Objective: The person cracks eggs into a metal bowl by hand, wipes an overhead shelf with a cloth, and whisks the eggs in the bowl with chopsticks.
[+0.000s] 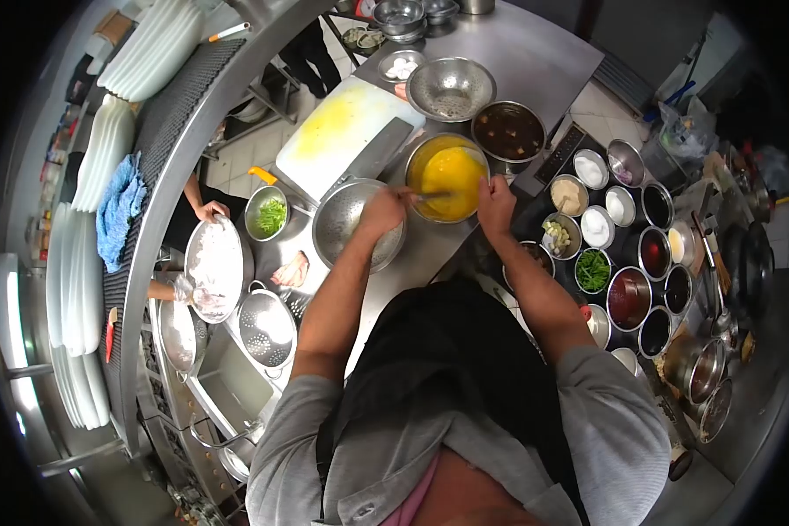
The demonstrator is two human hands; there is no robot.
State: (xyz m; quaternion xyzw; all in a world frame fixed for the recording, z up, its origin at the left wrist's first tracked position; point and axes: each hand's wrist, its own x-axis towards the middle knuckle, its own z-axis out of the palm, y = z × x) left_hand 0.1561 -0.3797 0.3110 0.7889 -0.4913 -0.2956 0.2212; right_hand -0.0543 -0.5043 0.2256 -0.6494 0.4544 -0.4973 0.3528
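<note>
A metal bowl (409,169) of bright yellow liquid, like beaten egg (451,175), stands on the steel table before me. My left hand (384,214) is closed around a slim utensil (433,195) whose far end dips into the liquid. Its exact kind is blurred. On the opposite side, my right hand (496,208) grips the bowl's rim. Below my left hand sits a perforated metal colander (335,230). Behind the yellow bowl are a bowl of dark brown liquid with pieces floating in it (507,131) and another perforated metal bowl (451,88).
A yellow-stained white cutting board (324,140) and a small pot of chopped greens (272,216) lie to the left. Another person's hands (210,210) hold a basin of white stuff (216,254). Several seasoning containers (629,294) crowd the right. Stacked plates (70,289) line the left shelf.
</note>
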